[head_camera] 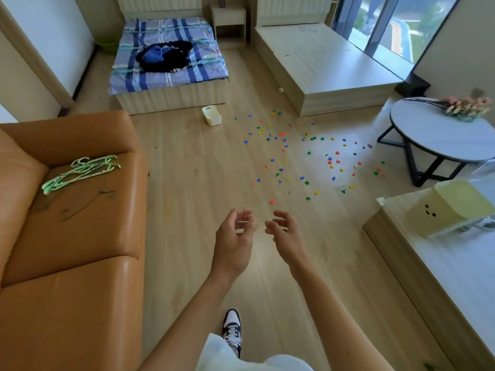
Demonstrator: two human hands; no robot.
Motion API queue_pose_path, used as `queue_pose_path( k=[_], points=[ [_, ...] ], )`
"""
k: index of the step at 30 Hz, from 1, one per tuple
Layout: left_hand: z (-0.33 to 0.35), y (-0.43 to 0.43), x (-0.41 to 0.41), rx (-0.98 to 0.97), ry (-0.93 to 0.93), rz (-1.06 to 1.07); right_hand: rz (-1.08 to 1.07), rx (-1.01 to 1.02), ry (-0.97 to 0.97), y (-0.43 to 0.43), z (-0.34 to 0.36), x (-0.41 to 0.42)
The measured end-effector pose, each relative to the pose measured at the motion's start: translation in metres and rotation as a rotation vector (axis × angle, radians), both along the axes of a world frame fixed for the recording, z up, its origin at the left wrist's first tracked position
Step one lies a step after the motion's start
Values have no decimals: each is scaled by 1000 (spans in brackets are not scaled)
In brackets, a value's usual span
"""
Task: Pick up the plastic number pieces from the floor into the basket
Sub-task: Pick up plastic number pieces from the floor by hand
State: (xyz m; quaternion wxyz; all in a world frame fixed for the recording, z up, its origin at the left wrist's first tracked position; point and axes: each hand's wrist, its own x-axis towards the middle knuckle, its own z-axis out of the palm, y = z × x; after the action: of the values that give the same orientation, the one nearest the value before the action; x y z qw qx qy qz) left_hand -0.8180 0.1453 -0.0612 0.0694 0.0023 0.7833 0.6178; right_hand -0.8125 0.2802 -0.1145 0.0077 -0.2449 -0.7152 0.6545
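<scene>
— Where were the number pieces [302, 159] when you looked in?

— All over the floor [203, 183], a loose scatter of red, blue, yellow and green bits between the foot of the bed [168, 62] and the round table [439, 135]. The nearest one, an orange piece [272, 201], lay just ahead of the person's hands. None were in a hand yet.

— And the basket?

— The small pale basket [212, 116] stood on the floor near the foot of the bed, at the far left edge of the scatter, apart from most of the pieces. I couldn't see into it.

— What were the hands doing?

— Both were held out in front, above the floor. The left hand [235, 236] had its grip loosely curled, fingers apart, holding nothing. The right hand [285, 231] was the same: half open, empty.

— How would those pieces handle, do you think?

— Light and stiff, I'd guess, being small plastic. Probably slick on that smooth wood, so likely to skate away if nudged. I'd pinch each by its edges, or sweep several together and scoop them.

— Anything in the way?

— Not much. The orange sofa [69, 210] with green hangers [80, 172] on it stood to the left, a low platform [329, 65] behind the scatter. A few pieces lay close to the table's dark legs [409, 156], which I'd judge the awkward ones to reach.
</scene>
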Motion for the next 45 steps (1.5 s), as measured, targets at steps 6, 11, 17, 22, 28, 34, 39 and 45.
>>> queue_pose_path(
  k=[6,11,17,22,28,34,39,45],
  points=[
    [7,24,-125,-7,2,-93,-76,19,-12,20,8,-110],
    [-11,54,-216,-15,-22,-160,-120,35,-46,51,-7,-197],
    [-47,106,-341,-61,-57,-215,-171,8,-90,104,-40,-318],
    [-55,148,-438,-110,-68,-227,-154,-3,-121,143,-45,-415],
    [-55,181,-534,-144,-88,-300,-142,-18,-168,173,-43,-511],
    [-90,211,-638,-187,-119,-403,-174,-28,-250,195,-75,-592],
    [-145,239,-728,-258,-114,-546,-224,-12,-322,220,-123,-655],
    [-238,271,-811,-394,-133,-748,-244,59,-425,254,-200,-707]
  ],
)
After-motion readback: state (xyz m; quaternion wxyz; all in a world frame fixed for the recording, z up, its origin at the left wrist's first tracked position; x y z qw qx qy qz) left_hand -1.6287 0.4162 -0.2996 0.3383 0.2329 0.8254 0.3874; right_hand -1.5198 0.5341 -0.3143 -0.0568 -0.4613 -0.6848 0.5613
